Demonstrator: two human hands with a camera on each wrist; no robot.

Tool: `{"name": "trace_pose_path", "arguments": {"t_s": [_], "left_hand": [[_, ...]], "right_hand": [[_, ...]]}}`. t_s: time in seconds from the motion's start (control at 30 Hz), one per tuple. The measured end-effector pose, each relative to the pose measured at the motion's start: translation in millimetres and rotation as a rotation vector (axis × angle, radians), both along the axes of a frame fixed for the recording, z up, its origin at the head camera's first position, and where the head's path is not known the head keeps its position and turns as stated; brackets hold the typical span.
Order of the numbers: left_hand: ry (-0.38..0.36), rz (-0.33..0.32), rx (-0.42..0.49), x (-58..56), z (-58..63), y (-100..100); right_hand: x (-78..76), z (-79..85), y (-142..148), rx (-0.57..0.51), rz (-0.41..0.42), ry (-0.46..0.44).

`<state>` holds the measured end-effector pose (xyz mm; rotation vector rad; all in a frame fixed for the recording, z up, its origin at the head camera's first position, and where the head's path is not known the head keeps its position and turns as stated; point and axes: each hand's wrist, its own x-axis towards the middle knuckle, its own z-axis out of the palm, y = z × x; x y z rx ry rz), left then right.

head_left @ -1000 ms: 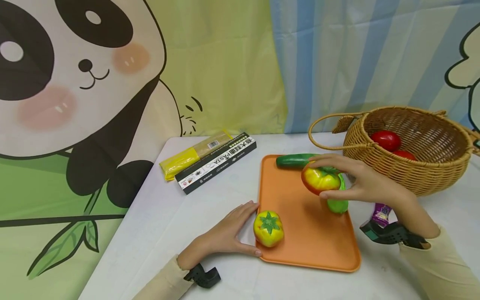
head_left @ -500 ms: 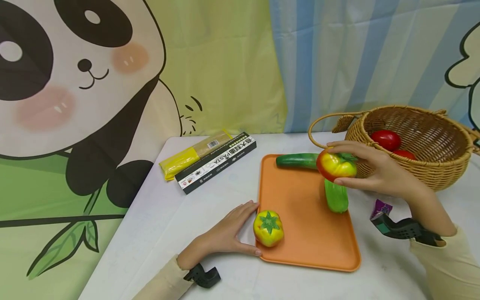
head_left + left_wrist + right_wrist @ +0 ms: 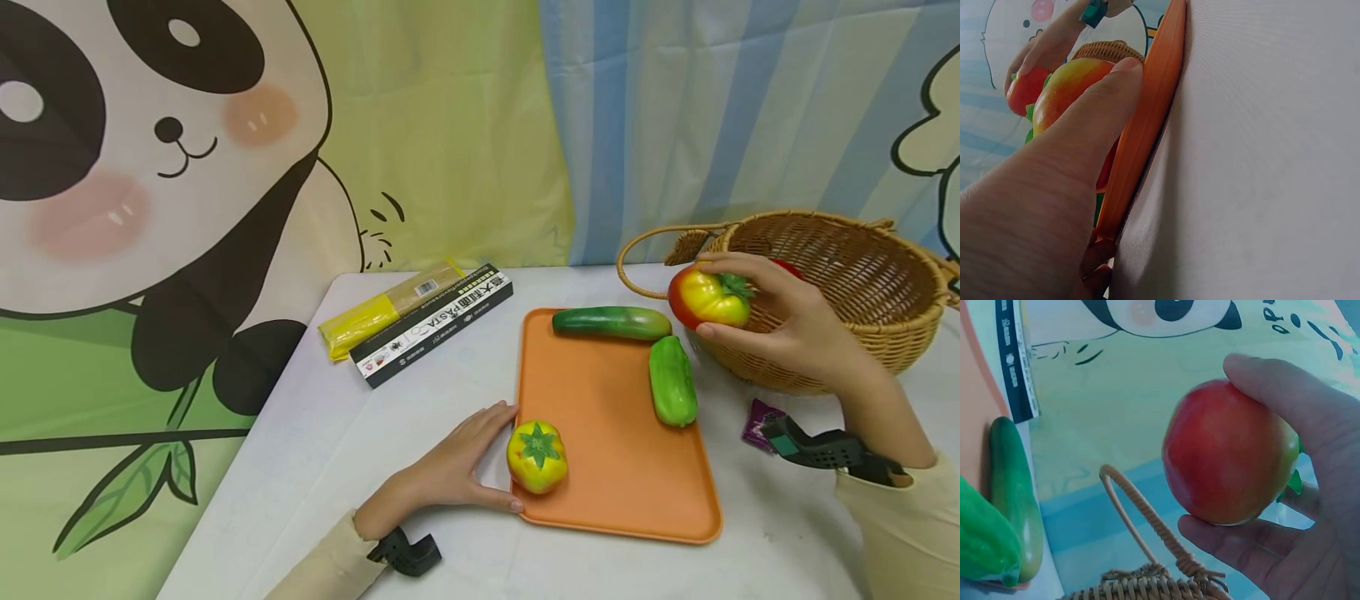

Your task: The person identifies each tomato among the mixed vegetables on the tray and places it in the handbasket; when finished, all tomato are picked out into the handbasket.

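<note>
My right hand (image 3: 798,325) grips a yellow-and-red tomato (image 3: 711,298) between thumb and fingers, raised in front of the wicker basket (image 3: 817,367). From the right wrist view, the red underside of this tomato (image 3: 1229,453) faces the camera. My left hand (image 3: 457,467) lies at the left edge of the orange tray (image 3: 615,467), its thumb and fingertips right at the rim. Between them sits a second yellow tomato (image 3: 537,457) with a green star-shaped top, in the tray's near left corner. A dark green cucumber (image 3: 611,322) and a lighter green vegetable (image 3: 672,382) lie on the tray.
Red fruit (image 3: 786,268) shows inside the basket, partly behind my right hand. The basket's loop handle (image 3: 637,279) reaches left toward the tray. A small purple packet (image 3: 761,423) lies right of the tray. Farther left are a black-and-white pasta box (image 3: 431,325) and a yellow packet (image 3: 367,325).
My right hand has carried the tomato right and away from me, from over the tray to the basket's front left side, uncovering the two green vegetables. My left hand has not moved.
</note>
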<state>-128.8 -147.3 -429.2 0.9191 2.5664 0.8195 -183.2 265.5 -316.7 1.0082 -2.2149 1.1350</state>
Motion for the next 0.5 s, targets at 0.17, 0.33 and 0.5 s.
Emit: {"name": "trace_pose_path", "arguments": {"t_s": [0.17, 0.33, 0.5], "left_hand": [[0.0, 0.002, 0.0, 0.9, -0.3, 0], [0.022, 0.0, -0.008, 0.3, -1.1, 0], [0.023, -0.002, -0.011, -0.2, 0.8, 0]], "right_hand": [[-2.1, -0.6, 6, -0.023, -0.039, -0.003], [-3.6, -0.7, 11, -0.075, -0.035, -0.026], [-4.4, 0.8, 15, -0.114, -0.075, -0.039]]}}
